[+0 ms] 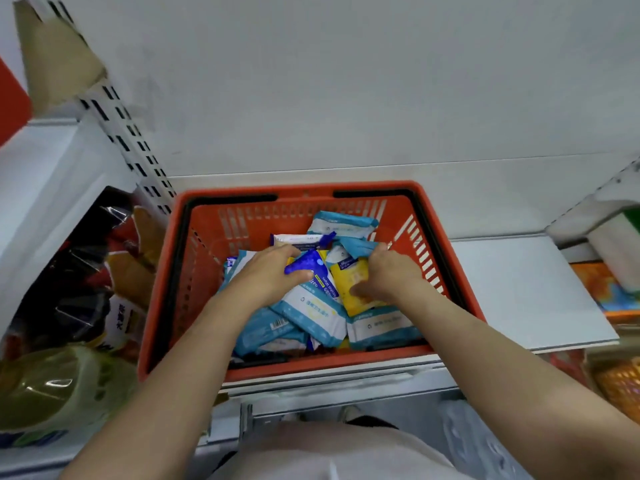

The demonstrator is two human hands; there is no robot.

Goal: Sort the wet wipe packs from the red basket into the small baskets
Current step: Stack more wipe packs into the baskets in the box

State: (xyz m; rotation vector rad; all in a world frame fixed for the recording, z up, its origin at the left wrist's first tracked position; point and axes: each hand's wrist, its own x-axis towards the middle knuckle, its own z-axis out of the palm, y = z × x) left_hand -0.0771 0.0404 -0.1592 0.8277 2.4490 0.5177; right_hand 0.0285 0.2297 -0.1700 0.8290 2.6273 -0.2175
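The person's pale garment (332,455) fills the bottom edge of the view, nearest of all, and both bare forearms reach forward from it into the red basket (166,289).

The white shelf (519,271) is the largest thing here; the basket stands on it against the white back panel (346,81), its black handles folded down along the rim. To the left, a slotted shelf upright (121,133) runs diagonally, with dark packaged goods (79,271) stacked below it and a greenish wrapped bundle (52,382) lower still. At the far right edge an orange basket (620,382) shows only in part, blurred.

Inside the red basket lies a loose heap of wet wipe packs (311,317), mostly light blue and white, overlapping at all angles; one teal pack (341,223) leans against the far wall.

The left hand (270,275) lies over the middle of the heap, fingers curled round the top of a dark blue pack (304,263), thumb pressed on its near side. The right hand (388,271) is just beside it, thumb laid across the face of a yellow pack (353,285) and fingers curled over its far edge, gripping it. The two packs touch each other between the hands.
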